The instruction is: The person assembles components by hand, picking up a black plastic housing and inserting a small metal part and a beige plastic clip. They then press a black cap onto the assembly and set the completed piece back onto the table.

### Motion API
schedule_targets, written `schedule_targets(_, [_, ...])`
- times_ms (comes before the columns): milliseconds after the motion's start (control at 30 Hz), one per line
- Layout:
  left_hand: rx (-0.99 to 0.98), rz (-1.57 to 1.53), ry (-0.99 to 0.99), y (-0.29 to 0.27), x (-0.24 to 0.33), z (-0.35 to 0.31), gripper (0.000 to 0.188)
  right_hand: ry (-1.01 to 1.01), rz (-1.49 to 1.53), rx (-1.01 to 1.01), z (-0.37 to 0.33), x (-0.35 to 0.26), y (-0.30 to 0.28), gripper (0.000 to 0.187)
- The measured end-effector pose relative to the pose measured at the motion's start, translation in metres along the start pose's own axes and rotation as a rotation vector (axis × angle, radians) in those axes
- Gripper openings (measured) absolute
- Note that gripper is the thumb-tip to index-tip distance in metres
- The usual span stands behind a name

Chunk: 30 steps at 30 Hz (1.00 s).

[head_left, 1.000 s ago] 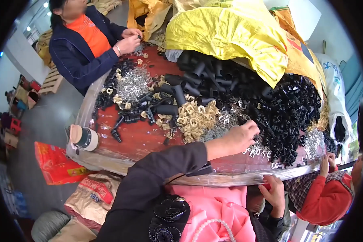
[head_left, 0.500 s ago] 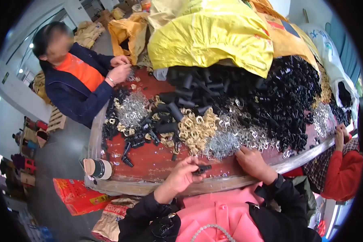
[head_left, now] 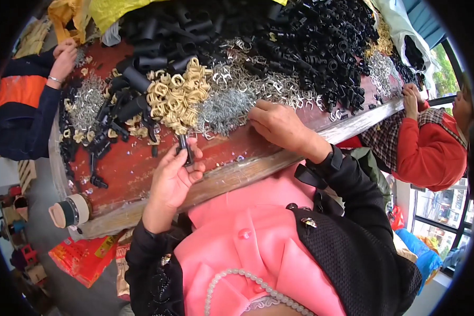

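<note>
Between the thumb and fingers of my left hand [head_left: 173, 176] is a small black plastic fitting [head_left: 185, 149], held upright near the table's front edge. Its upper end meets the heap of tan ring-shaped plastic pieces [head_left: 176, 95]; whether a tan piece sits on it I cannot tell. My right hand [head_left: 280, 125] rests at the near edge of a pile of small silver metal pins [head_left: 224, 111], its fingers bent and pressed together. Whatever its fingertips may hold is hidden. Curved silver metal clips [head_left: 279, 87] lie just beyond that hand.
Black plastic parts [head_left: 321, 47] and black tubes [head_left: 137, 79] cover the red table [head_left: 137, 171]. A lidded cup [head_left: 76, 209] stands at its left corner. One co-worker's hands [head_left: 63, 60] are at the far left; another person in red sleeves [head_left: 421, 142] works at the right.
The view has tilted down and turned, so the table appears higher and farther left. My left hand has turned the black fitting from lying sideways to upright, beside the tan pieces.
</note>
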State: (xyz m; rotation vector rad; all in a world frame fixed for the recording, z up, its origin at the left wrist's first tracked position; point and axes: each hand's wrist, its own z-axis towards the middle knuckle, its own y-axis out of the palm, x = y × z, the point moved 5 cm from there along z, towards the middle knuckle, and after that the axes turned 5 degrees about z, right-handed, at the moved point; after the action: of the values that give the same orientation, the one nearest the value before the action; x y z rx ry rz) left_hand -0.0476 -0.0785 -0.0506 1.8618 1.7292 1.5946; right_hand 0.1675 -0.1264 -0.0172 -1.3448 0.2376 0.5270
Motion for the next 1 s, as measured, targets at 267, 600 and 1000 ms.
schedule_targets(267, [0.093, 0.263, 0.063, -0.001, -0.005, -0.001, 0.023, -0.139, 0.028, -0.095, 0.013, -0.029, 0.031, 0.006])
schedule_targets(600, [0.063, 0.789, 0.087, 0.018, -0.003, 0.014, 0.021, -0.165, 0.243, -0.065, 0.017, -0.021, 0.029, 0.004])
schedule_targets(1000, [0.018, 1.387, 0.891, 0.068, 0.023, 0.01, 0.028, 0.63, 1.365, -0.254, 0.009, -0.031, 0.03, 0.01])
